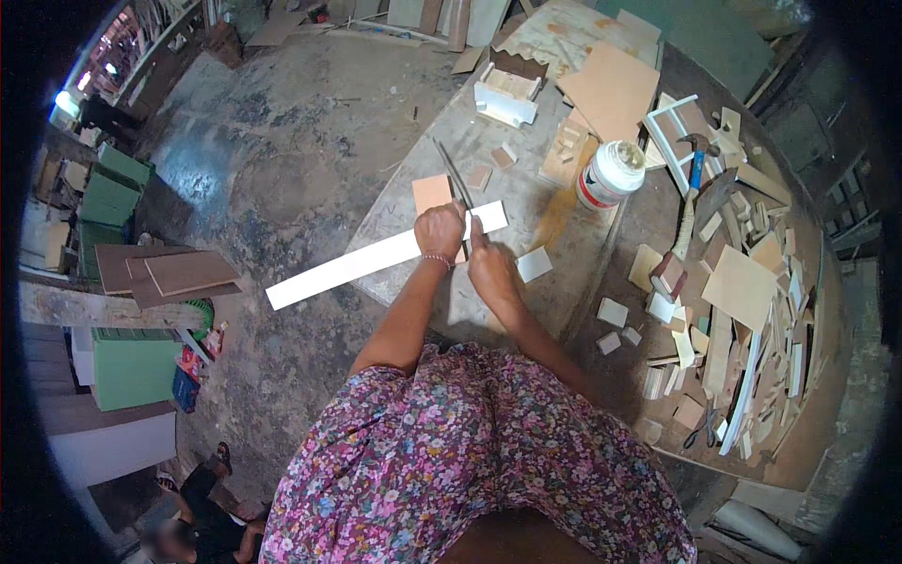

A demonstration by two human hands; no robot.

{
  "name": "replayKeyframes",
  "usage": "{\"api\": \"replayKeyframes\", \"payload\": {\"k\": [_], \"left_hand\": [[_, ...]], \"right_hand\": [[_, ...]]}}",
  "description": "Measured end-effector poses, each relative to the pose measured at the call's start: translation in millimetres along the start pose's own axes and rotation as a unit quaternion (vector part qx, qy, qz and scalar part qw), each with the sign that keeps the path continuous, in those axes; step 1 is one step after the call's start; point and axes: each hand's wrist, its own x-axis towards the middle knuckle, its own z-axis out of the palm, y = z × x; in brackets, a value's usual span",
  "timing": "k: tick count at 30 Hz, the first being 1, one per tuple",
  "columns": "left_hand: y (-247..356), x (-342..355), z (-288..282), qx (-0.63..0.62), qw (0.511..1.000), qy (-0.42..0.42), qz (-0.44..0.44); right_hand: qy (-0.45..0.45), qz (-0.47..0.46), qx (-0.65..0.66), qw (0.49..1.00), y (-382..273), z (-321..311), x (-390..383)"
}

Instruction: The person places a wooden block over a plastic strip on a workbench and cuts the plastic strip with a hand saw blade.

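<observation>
nearest is the wearer's floral garment [479,423], and past it the two hands meet over one long white strip [348,267] at the bench [559,305]. the left hand [440,232] is a closed fist over the strip, pressing and apparently gripping it. the right hand [491,268] is partly curled with its index finger stretched forward; i cannot tell how tightly it closes or on what.

the strip lies directly under the hands, its long axis running from low left, out past the bench edge, to upper right. the longer part is on the left hand's side; the right hand is nearer the short end. one thin dark blade [449,167] slants across it, its near end at the right hand.

one white square piece [534,265] lies just right of the right hand, and three small pale blocks [613,312] sit farther right. beyond the left fist is one tan board [432,190]; past the blade, two small pieces [479,179]. farther out stand one white tub [611,176], one hammer [697,160] and one small white box-like frame [507,101].
</observation>
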Motion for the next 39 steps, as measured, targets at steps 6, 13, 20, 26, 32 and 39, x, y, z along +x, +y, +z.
{"api": "replayKeyframes", "payload": {"k": [6,13,20,26,32,39], "left_hand": [[1.0,-0.8,8.0,0.008,1.0,0.001,-0.023],[-2.7,-3.3,7.8,-0.002,0.999,-0.03,0.015],[2.7,0.1,7.2,-0.005,1.0,-0.026,-0.003],[0.7,-2.0,5.9,0.012,0.999,-0.016,-0.046],[2.6,0.1,4.2,-0.011,1.0,-0.008,-0.019],[-0.5,-1.6,4.1,0.015,0.999,-0.02,-0.042]], "right_hand": [[-0.026,0.045,0.032,0.998,-7.7,-1.8,30.9],[-0.08,0.053,0.002,0.995,-8.7,-4.5,18.1],[0.004,0.049,0.024,0.998,-6.1,4.4,25.6],[-0.02,0.037,0.027,0.999,-13.3,-8.5,-20.7],[0.019,0.024,0.017,0.999,-3.4,5.9,18.7],[-0.009,0.021,0.011,1.0,-9.9,-5.2,-11.4]]}}
